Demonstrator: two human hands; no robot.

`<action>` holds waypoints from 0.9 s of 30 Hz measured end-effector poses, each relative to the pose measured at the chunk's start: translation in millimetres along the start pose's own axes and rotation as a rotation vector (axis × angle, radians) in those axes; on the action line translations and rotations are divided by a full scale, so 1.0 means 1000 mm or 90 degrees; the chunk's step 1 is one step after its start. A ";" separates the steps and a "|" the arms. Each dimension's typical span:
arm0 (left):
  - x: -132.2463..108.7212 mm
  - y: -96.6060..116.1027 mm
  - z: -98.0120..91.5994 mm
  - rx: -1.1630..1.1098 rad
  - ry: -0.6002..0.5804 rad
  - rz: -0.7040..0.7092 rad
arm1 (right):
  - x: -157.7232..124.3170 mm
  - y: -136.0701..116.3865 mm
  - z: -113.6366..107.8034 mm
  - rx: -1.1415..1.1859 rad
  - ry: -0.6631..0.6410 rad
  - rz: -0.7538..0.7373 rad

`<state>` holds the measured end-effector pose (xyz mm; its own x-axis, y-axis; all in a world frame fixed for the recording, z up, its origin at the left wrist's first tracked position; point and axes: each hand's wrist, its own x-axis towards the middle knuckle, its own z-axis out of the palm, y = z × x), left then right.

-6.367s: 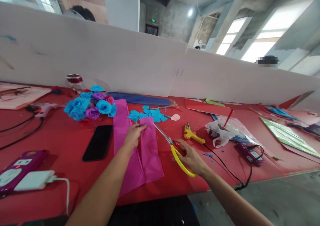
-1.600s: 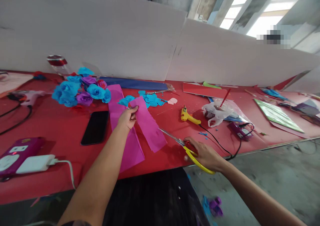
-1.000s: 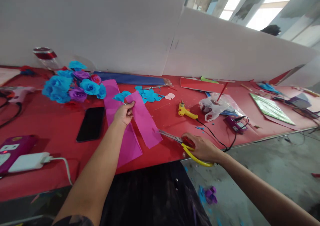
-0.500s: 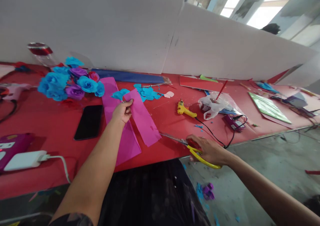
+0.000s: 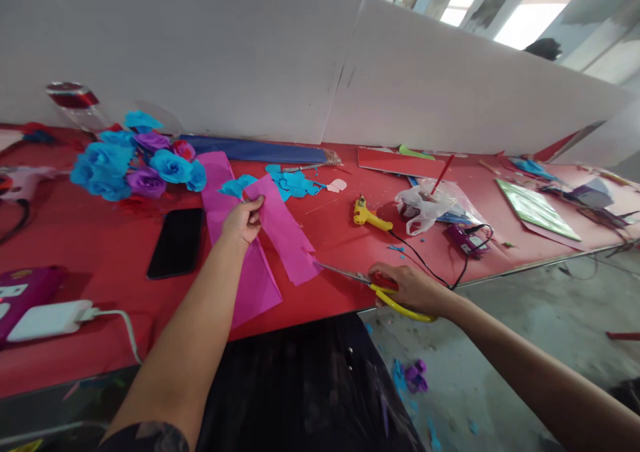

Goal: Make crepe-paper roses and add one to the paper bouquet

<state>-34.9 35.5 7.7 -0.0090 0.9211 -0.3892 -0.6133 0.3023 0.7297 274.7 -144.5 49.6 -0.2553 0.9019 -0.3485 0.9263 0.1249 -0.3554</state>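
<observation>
My left hand [image 5: 245, 220] pinches the upper end of a pink paper strip [image 5: 285, 235], which slants down to the right. A slit shows in the strip's right edge near its lower end. Scissors [image 5: 400, 305] with yellow and red handles are gripped in my right hand [image 5: 410, 285]; their blade tips are at the strip's lower right edge. Under my left hand and forearm lies a larger pink paper sheet [image 5: 257, 289], flat on the red table. Blue paper petals [image 5: 295, 184] lie just beyond my left hand.
Blue and purple paper flowers [image 5: 143, 162] stand at the left, with a black phone [image 5: 176, 244] nearer me. A yellow glue gun [image 5: 370, 215], its cord and a plastic bag [image 5: 420, 209] lie to the right. A purple power strip [image 5: 30, 295] holds a white charger [image 5: 50, 321].
A slit has appeared in the right edge of the pink strip near its lower end. The scissors have shifted slightly up and left, while my left hand keeps its hold.
</observation>
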 end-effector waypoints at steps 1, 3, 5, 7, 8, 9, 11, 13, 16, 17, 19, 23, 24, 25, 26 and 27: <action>0.001 0.000 0.000 0.000 -0.001 0.002 | -0.002 0.002 0.000 -0.001 -0.005 -0.001; 0.003 -0.001 -0.002 0.003 -0.002 0.005 | -0.006 0.006 -0.001 -0.017 -0.004 -0.001; 0.006 -0.003 -0.004 0.007 0.001 0.011 | -0.010 0.013 -0.003 -0.034 0.013 -0.010; 0.009 -0.006 -0.006 0.010 0.008 0.020 | -0.009 0.019 -0.004 -0.036 0.056 -0.025; 0.011 -0.007 -0.007 0.012 0.013 0.026 | -0.006 0.021 -0.003 -0.035 0.085 -0.028; 0.013 -0.008 -0.008 0.014 0.019 0.030 | -0.001 0.022 -0.002 -0.035 0.116 -0.026; 0.014 -0.009 -0.010 0.020 0.027 0.038 | 0.013 0.021 0.004 -0.042 0.171 -0.008; 0.014 -0.010 -0.011 0.028 0.030 0.051 | 0.031 0.016 0.011 -0.053 0.203 0.013; 0.012 -0.010 -0.010 0.042 0.033 0.086 | 0.053 0.007 0.021 -0.082 0.237 0.043; 0.011 -0.010 -0.009 0.047 0.035 0.100 | 0.058 0.004 0.023 -0.098 0.250 0.050; 0.010 -0.009 -0.008 0.055 0.037 0.128 | 0.062 -0.001 0.026 -0.141 0.298 0.072; 0.003 -0.004 -0.002 0.074 0.024 0.157 | 0.070 -0.021 0.027 -0.115 0.455 0.067; 0.000 -0.001 0.001 0.079 0.016 0.162 | 0.076 -0.030 0.025 -0.048 0.471 0.018; -0.004 0.002 0.004 0.084 0.006 0.167 | 0.085 -0.041 0.022 0.044 0.469 -0.043; -0.009 0.005 0.008 0.092 -0.007 0.171 | 0.095 -0.054 0.018 0.150 0.442 -0.107; -0.015 0.008 0.012 0.104 -0.022 0.174 | 0.108 -0.068 0.012 0.261 0.428 -0.134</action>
<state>-30.0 27.2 26.4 -0.1276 0.9804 -0.1499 -0.4569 0.0760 0.8863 180.4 -61.2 25.9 -0.0715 0.9480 0.3102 0.6692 0.2762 -0.6898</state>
